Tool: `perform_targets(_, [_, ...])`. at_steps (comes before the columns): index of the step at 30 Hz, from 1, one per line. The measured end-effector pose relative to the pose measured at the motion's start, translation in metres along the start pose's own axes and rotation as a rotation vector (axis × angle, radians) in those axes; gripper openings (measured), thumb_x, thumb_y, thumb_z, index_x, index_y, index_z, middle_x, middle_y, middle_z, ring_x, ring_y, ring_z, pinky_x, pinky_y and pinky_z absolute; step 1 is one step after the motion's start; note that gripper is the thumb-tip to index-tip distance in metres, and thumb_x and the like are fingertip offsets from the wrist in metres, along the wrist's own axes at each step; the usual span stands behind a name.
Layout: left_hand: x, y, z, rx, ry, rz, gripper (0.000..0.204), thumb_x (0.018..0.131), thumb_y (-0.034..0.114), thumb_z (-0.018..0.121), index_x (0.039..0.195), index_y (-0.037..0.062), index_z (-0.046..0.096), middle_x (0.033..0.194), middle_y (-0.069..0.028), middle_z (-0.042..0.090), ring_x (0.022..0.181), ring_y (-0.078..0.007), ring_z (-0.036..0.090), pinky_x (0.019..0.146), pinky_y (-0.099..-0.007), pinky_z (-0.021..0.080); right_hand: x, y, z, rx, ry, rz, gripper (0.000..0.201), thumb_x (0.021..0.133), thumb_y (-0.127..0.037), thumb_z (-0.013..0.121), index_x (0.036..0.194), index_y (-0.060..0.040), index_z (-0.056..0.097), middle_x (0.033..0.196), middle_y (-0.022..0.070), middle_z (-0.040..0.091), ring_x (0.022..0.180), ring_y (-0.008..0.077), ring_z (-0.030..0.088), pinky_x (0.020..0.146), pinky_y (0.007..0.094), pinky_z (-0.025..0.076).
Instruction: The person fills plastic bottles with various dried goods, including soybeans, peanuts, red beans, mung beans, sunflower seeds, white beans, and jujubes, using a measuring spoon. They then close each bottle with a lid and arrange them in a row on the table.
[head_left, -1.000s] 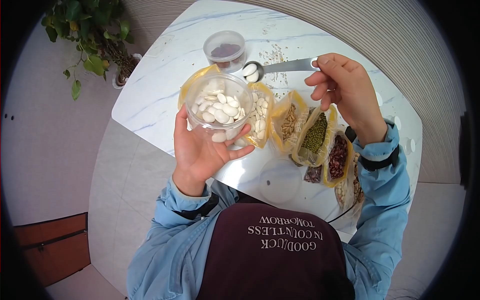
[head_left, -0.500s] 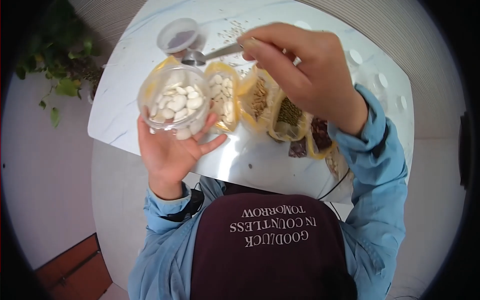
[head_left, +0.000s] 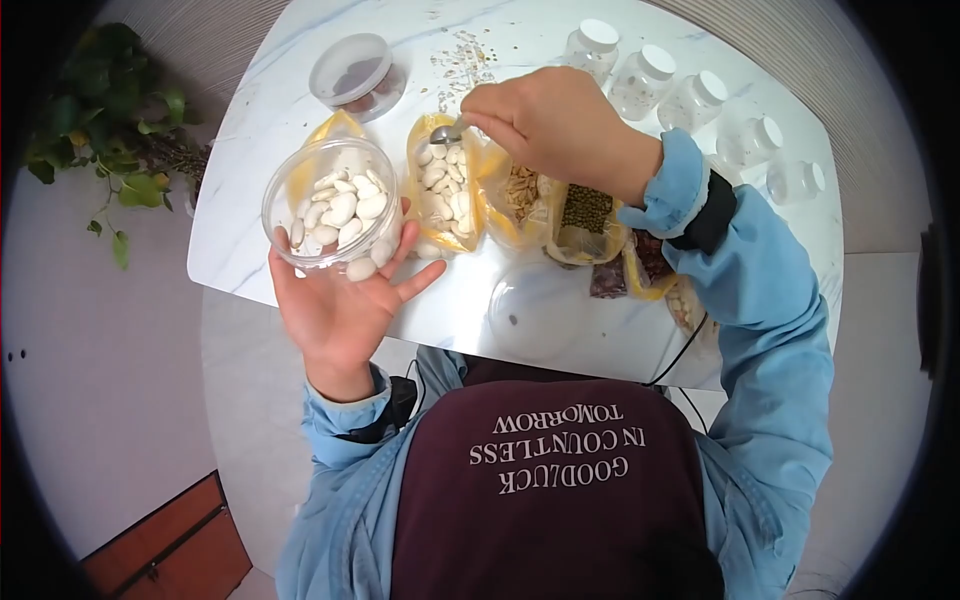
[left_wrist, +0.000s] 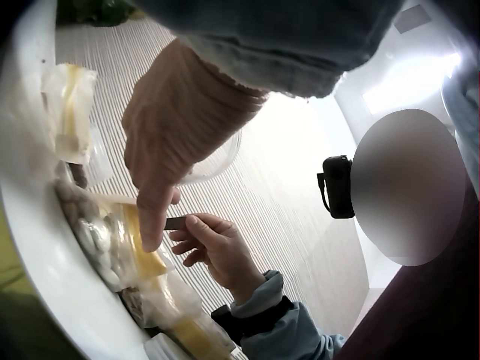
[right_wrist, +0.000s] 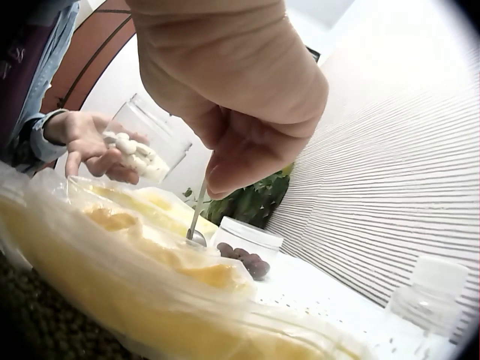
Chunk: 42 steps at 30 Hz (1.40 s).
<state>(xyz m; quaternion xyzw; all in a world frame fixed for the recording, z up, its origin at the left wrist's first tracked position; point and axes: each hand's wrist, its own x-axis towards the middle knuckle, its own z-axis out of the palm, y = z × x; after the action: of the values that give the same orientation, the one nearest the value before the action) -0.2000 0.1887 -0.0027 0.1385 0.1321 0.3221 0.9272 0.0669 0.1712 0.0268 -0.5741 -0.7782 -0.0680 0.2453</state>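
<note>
My left hand [head_left: 345, 315] holds a clear round plastic tub [head_left: 305, 262] from below, thumb at one side and fingers at the other. Large white beans [head_left: 343, 208] partly fill it. My right hand [head_left: 560, 125] pinches the handle of a metal measuring spoon [head_left: 447, 134]. The spoon's bowl is at the far end of an open yellow-edged bag [head_left: 466, 240] of white beans, right of the tub. From the right wrist, the spoon [right_wrist: 196, 217] points down behind the bag edges. In the left wrist view, the thumb and fingers of my right hand [left_wrist: 221, 259] grip the handle.
Farther back is a clear tub [head_left: 350, 75] of dark purplish pieces, beside scattered crumbs [head_left: 465, 65]. More bags follow to the right, including green beans [head_left: 588, 212]. Several white-capped jars [head_left: 693, 100] line the far right edge. A clear lid [head_left: 530, 310] lies in front.
The spoon carried white beans beside the tub, then passed by its rim with none visible. Now my right hand has brought it to the white-bean bag. My left hand keeps holding the tub.
</note>
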Motion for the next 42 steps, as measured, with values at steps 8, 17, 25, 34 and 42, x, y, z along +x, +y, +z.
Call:
perform_targets(8, [0.001, -0.001, 0.000, -0.021, 0.036, 0.045, 0.074, 0.091, 0.061, 0.032, 0.149, 0.0166, 0.018, 0.148, -0.0239, 0.025, 0.129, -0.0404, 0.037, 0.103, -0.0726, 0.014, -0.001, -0.005, 0.002, 0.079, -0.141, 0.130, 0.018, 0.088, -0.022, 0.056, 0.085, -0.0066, 0.065, 0.069, 0.0139, 0.062, 0.065, 0.0328, 0.060, 0.060, 0.0402, 0.048])
perform_targets(17, [0.009, -0.004, 0.000, -0.029, 0.068, 0.093, 0.076, 0.090, 0.062, 0.034, 0.149, 0.0164, 0.018, 0.148, -0.0251, 0.025, 0.128, -0.0395, 0.038, 0.104, -0.0724, 0.014, 0.008, 0.000, -0.005, 0.841, -0.505, 0.759, 0.025, 0.092, -0.019, 0.051, 0.088, 0.0023, 0.062, 0.067, 0.0090, 0.063, 0.054, 0.0147, 0.061, 0.041, 0.0246, 0.046])
perform_targets(25, [0.006, -0.002, 0.001, -0.031, 0.055, 0.099, 0.076, 0.090, 0.062, 0.034, 0.149, 0.0164, 0.019, 0.147, -0.0259, 0.026, 0.127, -0.0404, 0.039, 0.102, -0.0742, 0.016, 0.008, 0.013, -0.008, 1.087, -0.477, 0.985, 0.026, 0.093, -0.018, 0.049, 0.099, 0.0064, 0.055, 0.071, 0.0101, 0.063, 0.054, 0.0158, 0.063, 0.038, 0.0250, 0.049])
perform_targets(34, [0.001, -0.001, 0.000, -0.050, 0.003, 0.101, 0.075, 0.090, 0.062, 0.033, 0.149, 0.0166, 0.019, 0.147, -0.0267, 0.026, 0.125, -0.0411, 0.043, 0.101, -0.0750, 0.017, 0.001, 0.026, -0.015, 1.134, -0.375, 1.064, 0.024, 0.094, -0.018, 0.049, 0.100, 0.0047, 0.054, 0.070, 0.0084, 0.062, 0.054, 0.0153, 0.063, 0.037, 0.0243, 0.049])
perform_targets(42, [0.000, -0.001, 0.002, -0.036, 0.012, 0.032, 0.076, 0.090, 0.064, 0.032, 0.148, 0.0168, 0.021, 0.145, -0.0266, 0.030, 0.124, -0.0412, 0.045, 0.101, -0.0718, 0.021, 0.007, 0.027, -0.042, 1.159, -0.140, 0.946, 0.022, 0.094, -0.020, 0.052, 0.096, 0.0020, 0.057, 0.069, 0.0066, 0.062, 0.054, 0.0127, 0.064, 0.036, 0.0224, 0.049])
